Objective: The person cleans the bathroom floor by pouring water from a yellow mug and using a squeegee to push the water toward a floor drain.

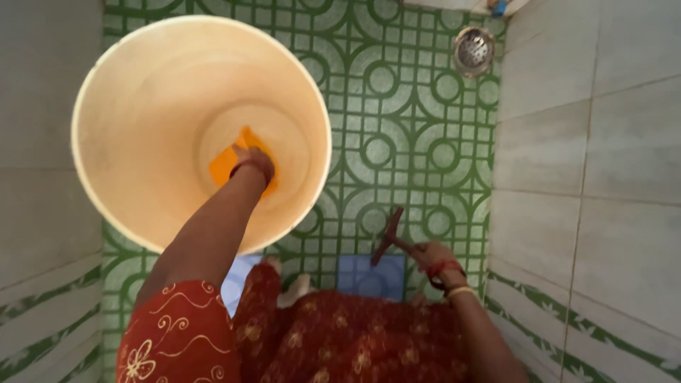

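Observation:
A tall cream plastic bucket [135,106] stands on the floor at the left. My left arm reaches down inside it, and my left hand [254,160] presses an orange cloth [225,164] against the bucket's bottom. My right hand [433,257] is low at the right, near the wall, closed on the handle of a dark reddish tool [388,236] whose head points up and left above the floor. I wear red patterned clothing and bangles on both wrists.
The floor has green and white patterned tiles [397,113]. A round metal drain [473,50] sits at the far right corner. Grey tiled walls [589,156] close in on both sides. A blue square object [372,275] lies by my feet.

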